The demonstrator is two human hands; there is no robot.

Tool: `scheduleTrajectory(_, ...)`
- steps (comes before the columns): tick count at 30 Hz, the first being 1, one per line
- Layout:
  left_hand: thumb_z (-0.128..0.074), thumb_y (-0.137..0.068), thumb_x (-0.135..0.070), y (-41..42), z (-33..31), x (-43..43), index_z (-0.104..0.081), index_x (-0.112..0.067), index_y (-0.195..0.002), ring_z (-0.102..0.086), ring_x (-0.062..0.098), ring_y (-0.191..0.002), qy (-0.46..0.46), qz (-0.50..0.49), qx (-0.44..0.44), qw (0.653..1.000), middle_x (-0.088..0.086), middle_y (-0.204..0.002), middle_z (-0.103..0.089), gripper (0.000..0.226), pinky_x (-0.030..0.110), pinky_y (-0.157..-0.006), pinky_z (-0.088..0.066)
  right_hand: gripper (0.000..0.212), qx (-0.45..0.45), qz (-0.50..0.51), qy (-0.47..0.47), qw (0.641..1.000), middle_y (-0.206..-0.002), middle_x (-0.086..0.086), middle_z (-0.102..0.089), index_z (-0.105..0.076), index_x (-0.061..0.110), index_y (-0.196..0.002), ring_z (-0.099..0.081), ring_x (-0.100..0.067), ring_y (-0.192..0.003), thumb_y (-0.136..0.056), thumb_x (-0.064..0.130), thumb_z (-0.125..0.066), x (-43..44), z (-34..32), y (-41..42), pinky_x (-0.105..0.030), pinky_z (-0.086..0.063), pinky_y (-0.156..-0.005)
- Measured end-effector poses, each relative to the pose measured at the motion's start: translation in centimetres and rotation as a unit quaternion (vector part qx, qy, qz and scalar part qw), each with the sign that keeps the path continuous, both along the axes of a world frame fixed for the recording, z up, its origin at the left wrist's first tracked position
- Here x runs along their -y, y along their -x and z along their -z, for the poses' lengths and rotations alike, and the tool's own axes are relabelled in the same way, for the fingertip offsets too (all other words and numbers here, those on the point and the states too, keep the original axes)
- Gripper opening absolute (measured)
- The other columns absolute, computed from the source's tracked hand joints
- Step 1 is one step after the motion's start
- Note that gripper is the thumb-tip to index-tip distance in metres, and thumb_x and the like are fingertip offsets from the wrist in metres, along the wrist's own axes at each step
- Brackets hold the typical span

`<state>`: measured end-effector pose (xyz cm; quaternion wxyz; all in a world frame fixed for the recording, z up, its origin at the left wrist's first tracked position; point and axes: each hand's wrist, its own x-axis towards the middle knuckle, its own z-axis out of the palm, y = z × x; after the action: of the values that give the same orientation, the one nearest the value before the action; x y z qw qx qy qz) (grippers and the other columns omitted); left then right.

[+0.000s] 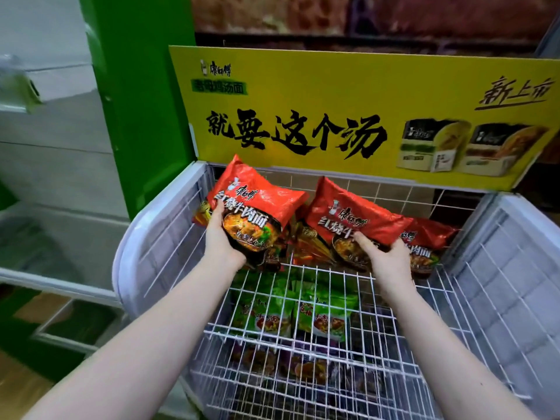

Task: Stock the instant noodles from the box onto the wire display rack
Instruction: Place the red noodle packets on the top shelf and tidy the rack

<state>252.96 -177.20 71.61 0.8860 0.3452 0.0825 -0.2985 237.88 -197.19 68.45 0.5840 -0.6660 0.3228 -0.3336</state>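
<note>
- The left hand (pixel 222 234) is gripping the lower left corner of the left pack (pixel 260 198). The thumb is lying up the pack's edge and the fingers are curling out of sight behind it, so this grip is closed on the pack.
- The left pack is rising up and away from that grip, tilted, with its crimped top pointing toward the yellow sign (pixel 333 95).
- It is showing a glossy red wrapper with white and black Chinese lettering. A dark bowl of noodles in orange broth is sitting just above the grip.
- The right hand (pixel 388 256) is pinching the lower edge of the right pack (pixel 354 207), with fingers lying across the printed bowl. This grip is also closed on its pack.
- The right pack is wearing the same red wrapper and lettering. It is slanting up and to the left of its grip, over the wire rack (pixel 333 286).
- Just to the right of the right grip, a third red pack (pixel 433 237) is lying in the rack's top basket.
- Between the two grips, orange-striped packs (pixel 309 247) are lying on the wire.
- Below both grips, green packs (pixel 303 310) are showing through the grid on a lower tier.
- Purple packs (pixel 272 362) are sitting lower again.
</note>
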Motion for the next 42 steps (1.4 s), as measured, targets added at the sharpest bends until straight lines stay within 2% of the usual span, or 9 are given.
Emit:
scheduleTrajectory(3,-0.054,-0.089,-0.05,0.1,0.9,0.5,-0.062,-0.017,-0.112,-0.061,0.032,-0.1,0.018,-0.012,-0.002,1.0,0.012,-0.106,-0.067,0.041,0.048,-0.083,-0.049,0.032,-0.046,0.005,0.009,0.999,-0.094,0.0,-0.071,-0.066,0.021,-0.092,-0.066,-0.022,-0.092,-0.069,0.037,-0.08,0.9,1.3,-0.5,-0.044,-0.05,-0.093)
scheduleTrajectory(10,-0.059,-0.084,-0.052,0.0,2.2,1.7,-0.061,-0.017,-0.117,-0.061,0.034,-0.106,0.004,-0.02,-0.015,1.0,0.013,-0.114,-0.067,0.048,0.053,-0.095,-0.046,0.028,-0.13,0.001,0.032,0.991,-0.084,0.001,-0.067,-0.06,0.021,-0.086,-0.064,-0.024,-0.085,-0.073,0.038,-0.078,1.3,3.4,-1.7,-0.035,-0.05,-0.082)
scheduleTrajectory(16,-0.057,-0.087,-0.049,0.4,2.8,2.1,-0.063,-0.017,-0.114,-0.063,0.032,-0.104,0.008,-0.038,-0.007,0.999,0.012,-0.11,-0.069,0.043,0.05,-0.091,-0.048,0.071,-0.147,0.004,0.003,0.989,-0.115,-0.007,-0.064,-0.05,0.012,-0.124,-0.061,-0.028,-0.106,-0.068,0.046,-0.078,1.2,4.7,-2.7,-0.045,-0.048,-0.095)
scheduleTrajectory(24,-0.057,-0.087,-0.048,2.0,3.2,2.4,-0.064,-0.016,-0.108,-0.063,0.031,-0.098,-0.015,-0.041,-0.018,0.999,0.011,-0.099,-0.071,0.039,0.048,-0.082,-0.05,0.042,-0.118,0.02,0.013,0.993,-0.098,-0.002,-0.053,-0.052,0.005,-0.113,-0.054,-0.02,-0.089,-0.081,0.024,-0.072,1.1,5.1,-2.2,-0.028,-0.04,-0.075)
scheduleTrajectory(29,-0.058,-0.086,-0.049,3.2,2.3,3.2,-0.064,-0.016,-0.108,-0.063,0.031,-0.1,-0.011,-0.027,-0.014,0.999,0.012,-0.102,-0.071,0.039,0.048,-0.085,-0.05,0.036,-0.047,0.024,-0.025,0.998,-0.107,-0.003,-0.054,-0.05,0.007,-0.116,-0.054,-0.016,-0.095,-0.086,0.018,-0.066,1.2,3.7,-1.0,-0.025,-0.041,-0.081)
scheduleTrajectory(32,-0.058,-0.087,-0.049,4.2,1.5,4.3,-0.064,-0.016,-0.107,-0.063,0.031,-0.1,-0.011,-0.013,-0.002,1.0,0.012,-0.105,-0.07,0.039,0.049,-0.085,-0.05,0.023,-0.006,0.033,-0.008,0.999,-0.101,-0.001,-0.057,-0.053,0.01,-0.11,-0.055,-0.014,-0.092,-0.09,0.018,-0.06,1.0,2.3,0.2,-0.027,-0.043,-0.083)
scheduleTrajectory(35,-0.059,-0.083,-0.055,5.6,0.7,5.8,-0.064,-0.018,-0.113,-0.062,0.032,-0.104,-0.01,0.01,0.003,1.0,0.012,-0.112,-0.068,0.048,0.049,-0.088,-0.05,0.009,0.001,-0.042,-0.001,0.999,-0.093,-0.002,-0.062,-0.057,0.014,-0.1,-0.058,-0.015,-0.085,-0.092,0.018,-0.056,0.2,1.0,1.4,-0.03,-0.047,-0.08)
scheduleTrajectory(38,-0.058,-0.077,-0.066,7.2,0.2,7.8,-0.063,-0.019,-0.118,-0.062,0.033,-0.107,0.001,0.039,0.003,0.999,0.012,-0.115,-0.067,0.062,0.051,-0.09,-0.049,0.011,0.01,-0.125,-0.024,0.992,-0.1,-0.008,-0.065,-0.055,0.018,-0.103,-0.062,-0.019,-0.089,-0.093,0.02,-0.056,-0.9,0.2,2.6,-0.029,-0.05,-0.08)
scheduleTrajectory(42,-0.046,-0.08,-0.071,9.8,-0.8,10.4,-0.062,-0.021,-0.121,-0.062,0.03,-0.102,0.005,0.072,0.018,0.997,0.011,-0.116,-0.066,0.066,0.045,-0.084,-0.05,0.023,0.055,-0.106,-0.089,0.989,-0.101,-0.006,-0.065,-0.05,0.013,-0.115,-0.062,-0.017,-0.094,-0.093,0.019,-0.055,-1.3,-0.6,4.2,-0.034,-0.051,-0.088)
